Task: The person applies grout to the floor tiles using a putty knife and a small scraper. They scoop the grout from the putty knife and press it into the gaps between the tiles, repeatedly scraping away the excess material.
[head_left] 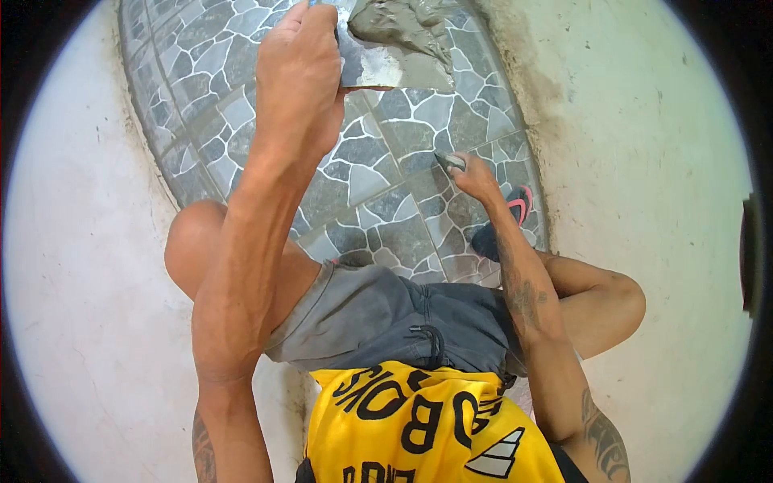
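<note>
At the top of the head view my left hand (302, 72) is closed around a flat metal trowel (378, 68), raised above the floor. A thick heap of wet grey mortar (394, 24) lies on its face. Lower and to the right, my right hand (477, 177) is closed around a small hand tool (443, 161) with a dark, pointed end. Its exact kind is hard to make out, as my fingers cover much of it. This tool is apart from the trowel, low over the tiled floor (394, 225).
Pale plastered walls (652, 161) rise close on both sides of the narrow floor, with a rough, dirty edge (523, 80) along the right one. Near my right knee is a dark sandal with a pink strap (525, 205). My bent legs flank the tiles.
</note>
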